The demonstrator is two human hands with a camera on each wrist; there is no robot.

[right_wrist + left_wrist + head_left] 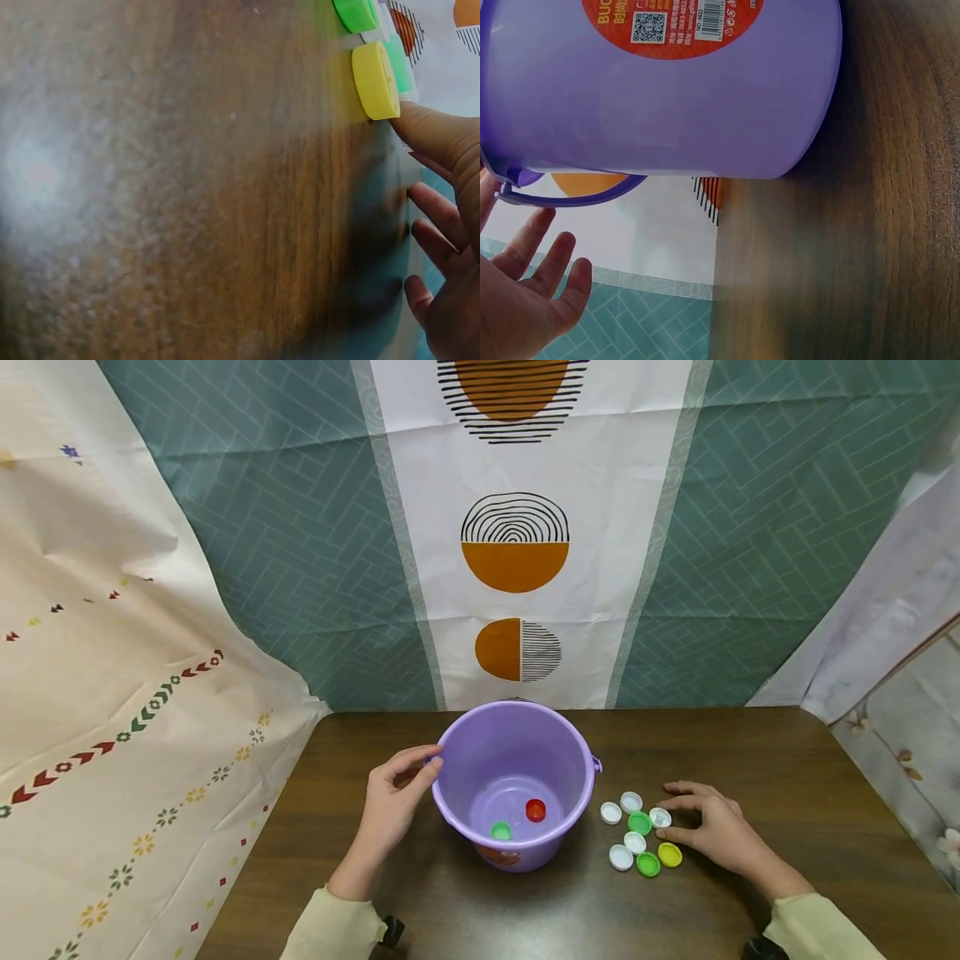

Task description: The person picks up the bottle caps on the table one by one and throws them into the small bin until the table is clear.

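Note:
A purple bucket (517,735) stands upright on the table, with a red cap (536,810) and a light green cap (501,831) on its floor. At its left rim my left hand (397,785) holds the edge between thumb and index finger; the other fingers spread below the handle (577,200) in the left wrist view. To the right of the bucket, my right hand (708,827) has its thumb and index finger on either side of a white bottle cap (660,817). Beside it lie a yellow cap (670,855), a green cap (640,823) and more white caps (621,857).
The brown wooden table (525,918) runs back to a patterned curtain (517,652) close behind the bucket. A cream embroidered cloth (150,735) hangs along the left side. Another green cap (648,864) lies at the near edge of the cap group.

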